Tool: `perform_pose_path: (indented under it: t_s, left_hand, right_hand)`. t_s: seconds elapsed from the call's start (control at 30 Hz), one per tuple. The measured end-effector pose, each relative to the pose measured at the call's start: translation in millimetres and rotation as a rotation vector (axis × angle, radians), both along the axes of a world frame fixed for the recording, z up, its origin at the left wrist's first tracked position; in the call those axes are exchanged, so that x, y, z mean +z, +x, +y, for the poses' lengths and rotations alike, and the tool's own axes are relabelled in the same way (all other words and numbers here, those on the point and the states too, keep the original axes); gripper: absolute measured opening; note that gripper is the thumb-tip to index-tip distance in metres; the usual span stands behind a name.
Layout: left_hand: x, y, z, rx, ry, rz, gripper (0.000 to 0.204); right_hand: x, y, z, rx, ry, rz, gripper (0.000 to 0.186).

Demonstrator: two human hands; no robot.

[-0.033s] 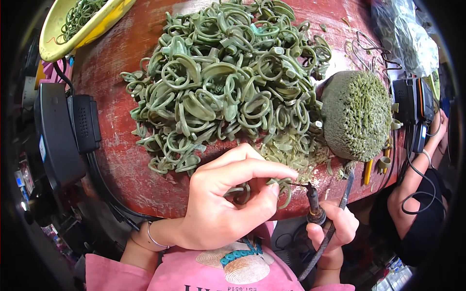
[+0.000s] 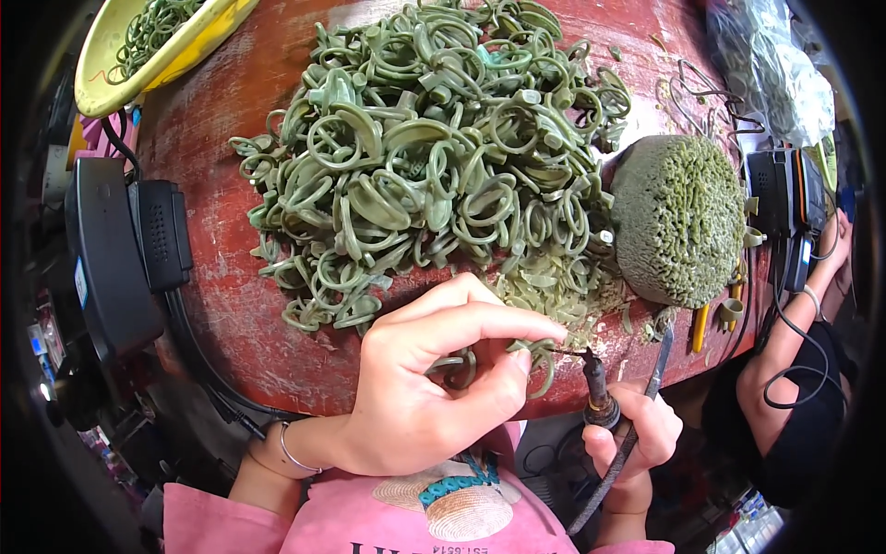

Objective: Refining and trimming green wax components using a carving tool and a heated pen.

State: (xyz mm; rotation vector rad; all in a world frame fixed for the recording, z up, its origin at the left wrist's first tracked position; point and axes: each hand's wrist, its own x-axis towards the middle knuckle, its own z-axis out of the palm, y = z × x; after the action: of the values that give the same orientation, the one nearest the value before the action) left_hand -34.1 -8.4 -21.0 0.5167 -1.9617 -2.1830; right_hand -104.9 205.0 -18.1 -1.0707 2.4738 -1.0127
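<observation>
1 green ring piece pinched in the left hand
1 dark pen tool and 1 metal blade are gripped together in the right hand, pen tip aimed right at that pinch; a big ring pile is heaped just beyond it.

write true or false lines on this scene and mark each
1. The left hand pinches a green looped piece. True.
2. The right hand is empty. False: the right hand holds a dark pen-like tool and a slim metal tool.
3. The rough green block stands right of the pile of green loops. True.
4. The yellow bowl is lower right. False: the yellow bowl is upper left.
5. A bracelet circles the left wrist. True.
</observation>
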Motion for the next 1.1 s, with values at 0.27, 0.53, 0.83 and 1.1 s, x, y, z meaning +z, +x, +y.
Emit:
perform_pose_path:
  t_s: [0.27, 0.53, 0.83, 1.1]
  left_hand:
    - [6.7, 0.0, 1.7, -0.005, 0.02, -0.082, 0.021]
    - [4.1, -0.3, 0.1, -0.021, -0.001, -0.057, 0.021]
    - [1.4, 0.2, -1.6, -0.026, -0.028, -0.016, 0.025]
    - [4.6, 0.1, -0.3, -0.009, 0.022, -0.067, 0.02]
  right_hand:
    - [-2.3, -1.2, 1.1, 0.004, -0.028, -0.021, 0.043]
    - [-1.9, -1.4, -0.4, -0.003, -0.053, -0.028, 0.042]
    - [-1.6, -1.6, 0.0, 0.001, -0.029, -0.005, 0.042]
    - [-3.0, -2.1, -0.7, 0.0, -0.055, -0.046, 0.042]
